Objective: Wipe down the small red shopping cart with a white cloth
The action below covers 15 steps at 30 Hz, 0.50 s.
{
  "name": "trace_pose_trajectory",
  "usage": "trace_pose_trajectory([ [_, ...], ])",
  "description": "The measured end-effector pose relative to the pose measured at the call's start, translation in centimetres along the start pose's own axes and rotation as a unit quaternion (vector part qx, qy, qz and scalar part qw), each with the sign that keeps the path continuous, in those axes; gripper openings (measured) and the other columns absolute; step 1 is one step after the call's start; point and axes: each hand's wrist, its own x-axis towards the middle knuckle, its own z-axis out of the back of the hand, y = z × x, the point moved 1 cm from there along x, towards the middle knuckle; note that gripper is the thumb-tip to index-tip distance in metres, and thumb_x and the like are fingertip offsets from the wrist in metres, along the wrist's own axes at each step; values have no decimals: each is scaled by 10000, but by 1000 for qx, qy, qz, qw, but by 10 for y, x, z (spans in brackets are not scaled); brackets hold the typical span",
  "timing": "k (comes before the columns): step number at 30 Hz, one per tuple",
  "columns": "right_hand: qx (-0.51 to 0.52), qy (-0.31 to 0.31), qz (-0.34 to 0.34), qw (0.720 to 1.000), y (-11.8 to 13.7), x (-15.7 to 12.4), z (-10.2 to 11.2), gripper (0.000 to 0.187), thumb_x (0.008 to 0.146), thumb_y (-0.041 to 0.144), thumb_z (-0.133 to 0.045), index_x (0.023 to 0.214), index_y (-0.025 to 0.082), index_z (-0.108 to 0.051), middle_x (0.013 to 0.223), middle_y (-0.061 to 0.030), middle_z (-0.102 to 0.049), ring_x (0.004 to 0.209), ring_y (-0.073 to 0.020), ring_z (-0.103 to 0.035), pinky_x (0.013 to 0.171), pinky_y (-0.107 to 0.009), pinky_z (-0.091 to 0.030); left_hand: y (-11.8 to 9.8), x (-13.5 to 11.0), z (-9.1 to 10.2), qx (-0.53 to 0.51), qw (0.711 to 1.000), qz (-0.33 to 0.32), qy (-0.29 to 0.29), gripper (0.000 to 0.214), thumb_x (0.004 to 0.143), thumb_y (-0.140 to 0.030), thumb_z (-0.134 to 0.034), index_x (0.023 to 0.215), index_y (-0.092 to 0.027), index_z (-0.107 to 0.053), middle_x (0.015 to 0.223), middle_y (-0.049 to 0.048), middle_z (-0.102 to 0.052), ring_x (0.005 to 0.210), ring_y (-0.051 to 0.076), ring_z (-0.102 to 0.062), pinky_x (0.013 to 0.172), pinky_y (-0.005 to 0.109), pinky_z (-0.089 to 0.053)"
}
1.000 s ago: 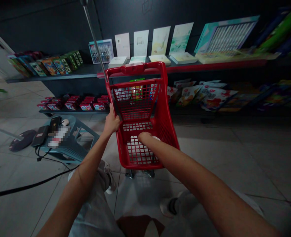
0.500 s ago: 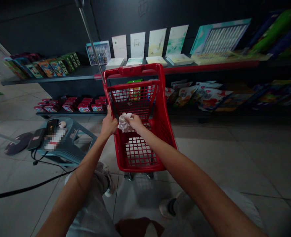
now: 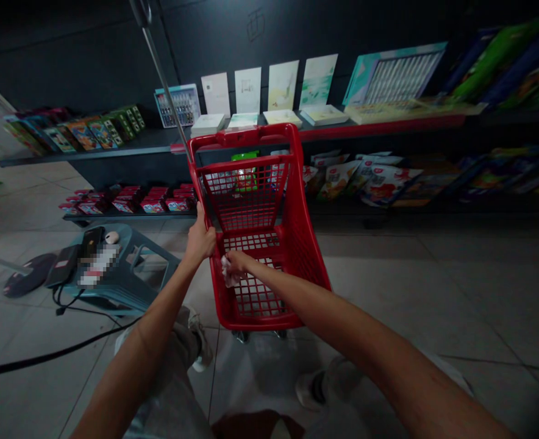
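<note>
A red plastic shopping cart [image 3: 302, 231] with grid walls stands in front of me. My left hand [image 3: 200, 236] is closed around the cart's left rim. Inside the basket, my right hand [image 3: 239, 263] grips a crumpled whitish cloth [image 3: 229, 273] and presses it near the inner face of the left wall. The fingers of the right hand are partly hidden by the hand itself and the cloth.
Left of the cart stands a blue-grey plastic stool [image 3: 136, 280] with dark devices and a cable on it. A metal pole [image 3: 162, 70] rises beside the cart. Behind it, a shelf [image 3: 160, 148] carries boxes and cards, with snack bags [image 3: 386, 180] below.
My right hand has moved down and nearer to me along the left wall inside the cart, taking the cloth with it. My left hand stays on the rim. The view has shifted slightly.
</note>
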Motion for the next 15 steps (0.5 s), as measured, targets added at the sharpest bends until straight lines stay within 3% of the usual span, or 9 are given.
trace_pose_trajectory([
  [3,62,-89,-9,994,3,10,26,245,886,212,-705,1125,169,-739,1031,-44,-795,910,-174,-748,726,-188,-523,0,-1,-1,-4,1000,0,0,945,833,-193,-484,1691,-189,-87,1320,114,-718,1133,298,-710,1028,433,-510],
  [6,122,-172,1,977,19,29,55,353,985,258,-594,1318,145,-634,1305,-92,-722,1100,-157,-710,834,-178,-533,0,-2,0,-15,1000,4,7,928,856,-220,-496,1689,-181,-89,1285,119,-732,1115,285,-715,1015,416,-516],
  [10,202,-262,40,943,39,41,67,413,976,135,-541,1388,110,-563,1376,-105,-678,1199,-146,-661,978,-194,-503,2,-1,0,-11,1000,17,9,912,863,-229,-505,1687,-175,-117,1326,127,-716,1177,282,-694,1052,413,-501],
  [12,150,-238,48,958,41,37,58,448,964,85,-538,1410,139,-545,1384,-91,-671,1249,-164,-634,1035,-222,-480,3,0,-1,-7,1000,15,7,920,857,-218,-504,1688,-181,-111,1327,118,-718,1196,280,-688,1068,411,-493],
  [15,45,-112,25,992,34,23,40,355,991,146,-592,1345,157,-597,1307,-100,-689,1219,-213,-652,1008,-297,-518,3,0,-2,-10,1000,3,-3,934,845,-199,-497,1690,-183,-101,1365,115,-700,1240,293,-671,1085,418,-482],
])
